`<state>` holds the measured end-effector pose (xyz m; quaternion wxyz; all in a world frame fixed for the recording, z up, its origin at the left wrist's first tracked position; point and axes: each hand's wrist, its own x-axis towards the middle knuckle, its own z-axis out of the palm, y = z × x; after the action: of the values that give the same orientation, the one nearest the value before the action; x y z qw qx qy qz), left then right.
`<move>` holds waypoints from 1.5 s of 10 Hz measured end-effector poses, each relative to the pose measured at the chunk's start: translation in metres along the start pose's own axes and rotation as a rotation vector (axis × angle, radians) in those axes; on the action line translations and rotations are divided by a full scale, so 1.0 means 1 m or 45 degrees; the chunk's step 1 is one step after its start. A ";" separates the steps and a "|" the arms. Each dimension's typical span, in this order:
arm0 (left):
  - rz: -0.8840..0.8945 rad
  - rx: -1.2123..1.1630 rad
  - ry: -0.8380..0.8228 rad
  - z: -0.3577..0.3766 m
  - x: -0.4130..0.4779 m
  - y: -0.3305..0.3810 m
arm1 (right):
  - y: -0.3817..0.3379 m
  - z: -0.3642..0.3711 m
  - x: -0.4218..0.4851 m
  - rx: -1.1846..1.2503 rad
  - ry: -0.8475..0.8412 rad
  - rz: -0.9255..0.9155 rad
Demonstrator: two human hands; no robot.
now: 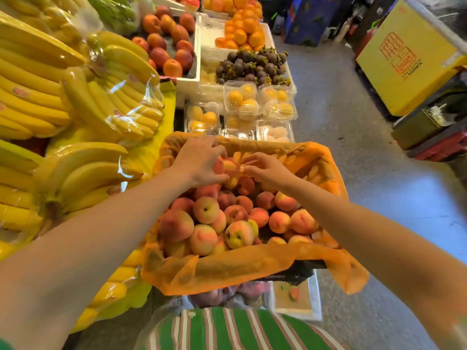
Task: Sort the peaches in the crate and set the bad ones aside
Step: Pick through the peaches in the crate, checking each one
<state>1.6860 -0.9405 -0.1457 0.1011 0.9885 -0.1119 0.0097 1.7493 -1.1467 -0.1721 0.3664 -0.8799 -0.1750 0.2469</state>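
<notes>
A black crate (293,272) lined with orange mesh (242,263) holds a heap of several red-and-yellow peaches (206,209). Both hands reach to the far side of the heap. My left hand (199,161) curls its fingers and thumb round a peach (228,166) at the top of the pile. From the right, my right hand (267,169) touches that same peach with its fingertips, fingers bent. One peach (238,233) near the front shows dark spots.
Wrapped banana bunches (75,102) fill the left. Behind the crate stand clear boxes of yellow fruit (241,102), mangosteens (252,64), oranges (242,31) and nectarines (171,46). A yellow carton (404,59) and the grey floor aisle (353,147) lie right. A bag with fruit (227,295) sits below the crate.
</notes>
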 end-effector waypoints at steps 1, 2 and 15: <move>-0.162 0.093 -0.113 0.005 -0.012 -0.010 | -0.009 0.023 0.016 0.231 -0.041 0.265; -0.206 0.074 -0.127 0.011 -0.012 -0.009 | -0.015 0.043 0.028 0.422 -0.001 0.446; -0.500 -1.997 -0.752 0.035 0.039 0.068 | 0.046 -0.085 -0.102 0.237 -0.230 0.399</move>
<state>1.7089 -1.0213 -0.1644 0.7213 0.5966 0.0652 -0.3457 1.7200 -1.2749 -0.1232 0.3861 -0.8329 -0.0443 0.3941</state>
